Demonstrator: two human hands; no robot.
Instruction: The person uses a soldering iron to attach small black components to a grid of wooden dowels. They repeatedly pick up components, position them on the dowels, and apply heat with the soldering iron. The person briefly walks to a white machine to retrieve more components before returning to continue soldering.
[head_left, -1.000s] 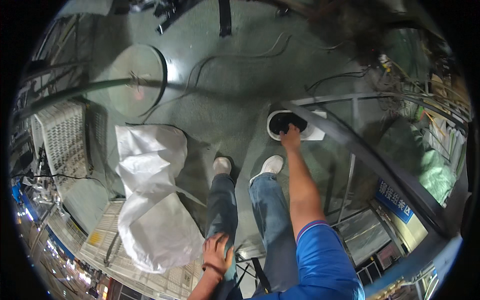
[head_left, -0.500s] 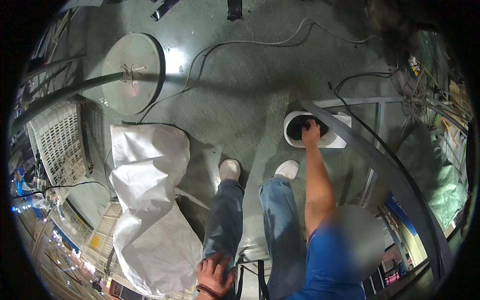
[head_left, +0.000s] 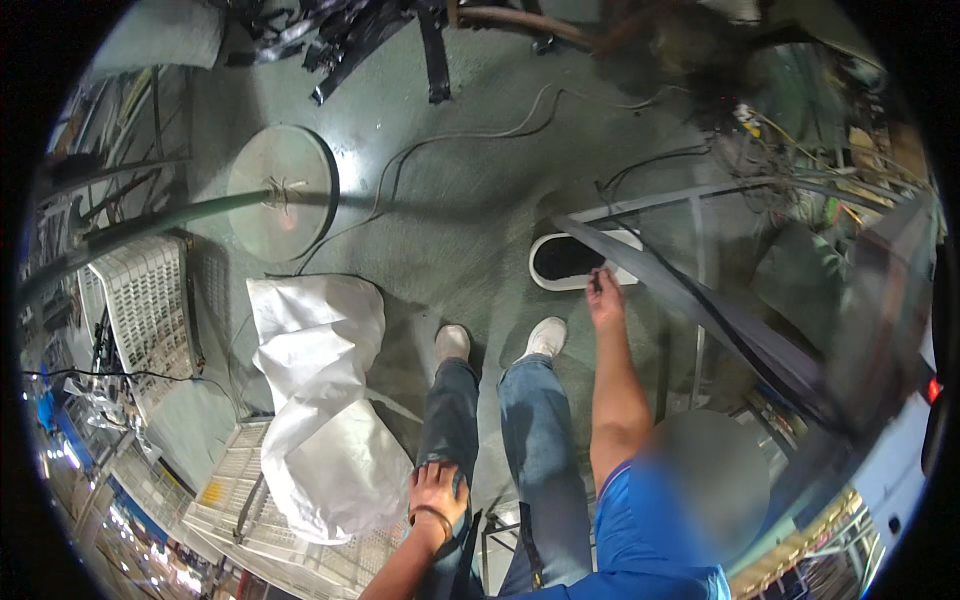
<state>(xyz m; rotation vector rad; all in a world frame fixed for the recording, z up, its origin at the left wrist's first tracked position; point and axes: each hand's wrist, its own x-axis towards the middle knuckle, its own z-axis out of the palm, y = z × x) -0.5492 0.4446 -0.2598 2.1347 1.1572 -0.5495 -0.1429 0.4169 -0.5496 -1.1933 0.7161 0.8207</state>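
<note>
Down past my knees, on the green floor (head_left: 450, 230), a white bucket (head_left: 575, 262) with a dark inside sits just ahead of my right shoe (head_left: 545, 337). My right hand (head_left: 605, 300) reaches down to its near rim, fingers pinched on a small dark piece that I cannot make out; a long grey strap (head_left: 690, 300) crosses over the bucket and runs off to my right. My left hand (head_left: 437, 493) lies flat on my left thigh, fingers spread on the jeans, grasping nothing. My left shoe (head_left: 452, 342) stands beside the right one. To my left a big white sack (head_left: 320, 400) lies crumpled on the floor, partly over a white plastic crate (head_left: 150, 300). Farther off stands a round pale disc (head_left: 278, 190) with a green pipe (head_left: 150, 225) across it, and thin cables (head_left: 480, 125) trail over the floor
</note>
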